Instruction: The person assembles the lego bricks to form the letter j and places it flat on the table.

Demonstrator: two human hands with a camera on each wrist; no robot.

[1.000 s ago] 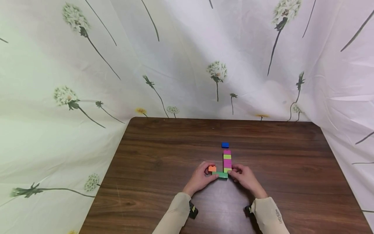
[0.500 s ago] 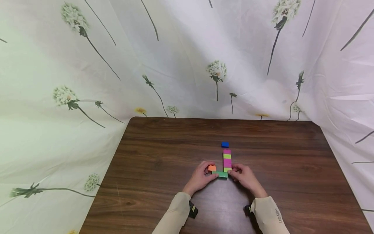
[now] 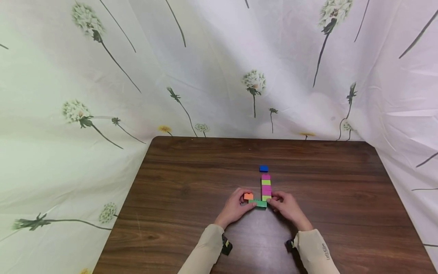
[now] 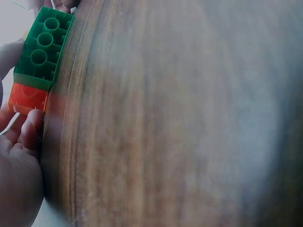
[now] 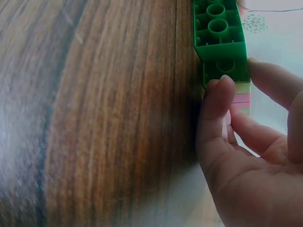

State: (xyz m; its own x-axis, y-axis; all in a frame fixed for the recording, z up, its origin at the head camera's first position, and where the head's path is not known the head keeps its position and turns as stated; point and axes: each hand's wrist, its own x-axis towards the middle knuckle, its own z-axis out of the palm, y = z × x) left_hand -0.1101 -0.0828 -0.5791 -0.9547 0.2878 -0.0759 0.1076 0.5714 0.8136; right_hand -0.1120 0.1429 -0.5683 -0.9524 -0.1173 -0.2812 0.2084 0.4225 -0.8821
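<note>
In the head view, an orange building brick (image 3: 248, 196) adjoins a longer green building brick (image 3: 261, 204). A column of pink and lime building bricks (image 3: 266, 189) runs away from the green brick's right end. My left hand (image 3: 235, 209) holds the orange and green bricks, thumb on the green one, fingers curled behind the orange. At the column's near end my right hand (image 3: 286, 207) pinches the bricks between thumb and fingers. The green brick's hollow underside (image 4: 43, 45) faces the left wrist camera. In the right wrist view, a fingertip (image 5: 225, 85) lies against the lower green piece.
A single blue building brick (image 3: 263, 168) lies beyond the far end of the column. The dark wood-grain table (image 3: 184, 228) extends on all sides. A white flower-print cloth (image 3: 219, 95) hangs behind the table's back edge.
</note>
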